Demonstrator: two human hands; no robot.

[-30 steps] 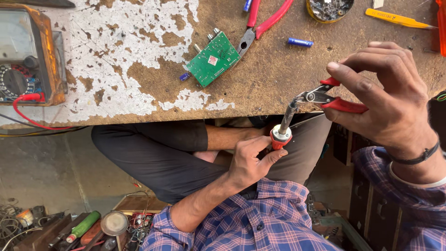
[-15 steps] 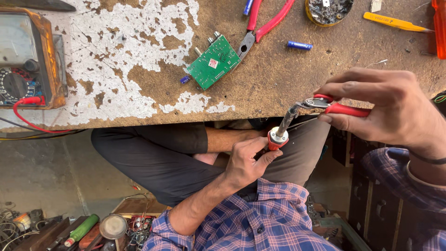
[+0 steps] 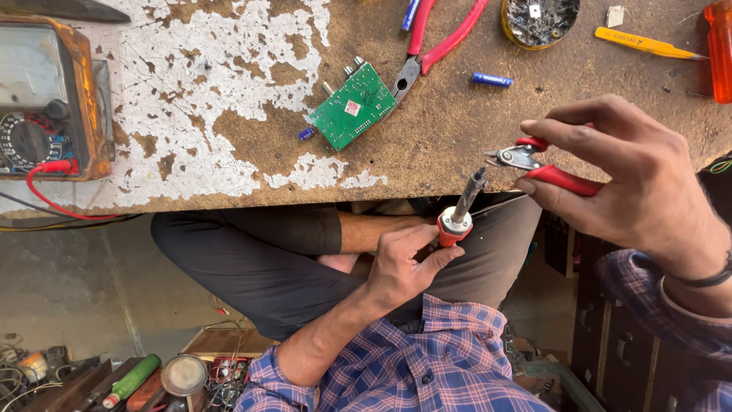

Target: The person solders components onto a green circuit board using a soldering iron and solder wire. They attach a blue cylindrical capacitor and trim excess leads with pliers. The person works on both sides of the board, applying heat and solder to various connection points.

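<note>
Left hand: the left hand [image 3: 404, 263] sits low over the lap, its grip pinching the red collar of a soldering iron [image 3: 459, 210], thumb and fingers wrapped round the handle.
Soldering iron: tilted, metal tip up and to the right, just at the near edge of the desk [image 3: 457, 145].
Right hand: the right hand [image 3: 625, 179] is up beside it, its grip pressed together round the red handles of small pliers [image 3: 534, 164].
Pliers: the metal nose points left toward the iron's tip, close but apart from it.
Desk, middle: a green circuit board [image 3: 353, 107] lies flat, the nose of larger red-handled pliers [image 3: 431, 42] right beside it, a small blue capacitor [image 3: 492, 79] near.
Desk, far: a round tin [image 3: 540, 19], a yellow tool [image 3: 644, 44], an orange screwdriver handle [image 3: 719, 49].
Far left: an analog multimeter [image 3: 46, 103] with a red lead.
</note>
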